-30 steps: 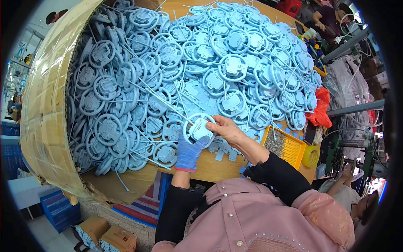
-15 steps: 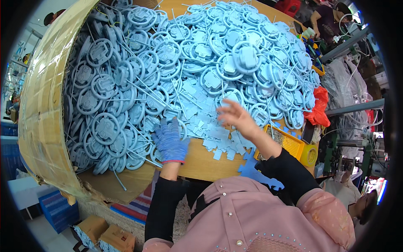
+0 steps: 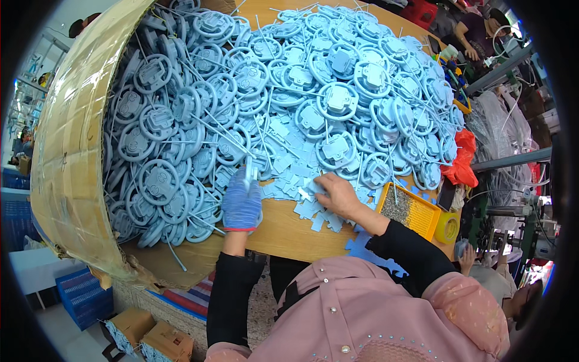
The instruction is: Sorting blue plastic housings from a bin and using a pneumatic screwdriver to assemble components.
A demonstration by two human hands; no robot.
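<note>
My left hand [image 3: 241, 205], in a blue knitted glove, is closed on a light-blue plastic wheel-shaped part [image 3: 251, 169] turned edge-on; the glove hides most of it. My bare right hand [image 3: 341, 196] is down at the near edge of the scattered small flat light-blue pieces [image 3: 289, 172]. Its fingers are bent around one flat piece [image 3: 312, 186], which shows beside the fingertips. Beyond both hands rises a large heap of similar wheel-shaped parts [image 3: 338, 101], many with thin stalks.
A tipped cardboard box [image 3: 72, 133] spills parts at the left. Near my right forearm are a yellow basket [image 3: 422, 212] of small metal bits, a yellow tape roll [image 3: 446, 227], blue foam mat pieces [image 3: 368, 248] and a red plastic bag [image 3: 463, 158]. Other people sit at the right.
My right hand has come down and nearer from above the heap to the flat pieces. A wheel part now lies on the heap's front. My left hand has tilted its part up on edge.
</note>
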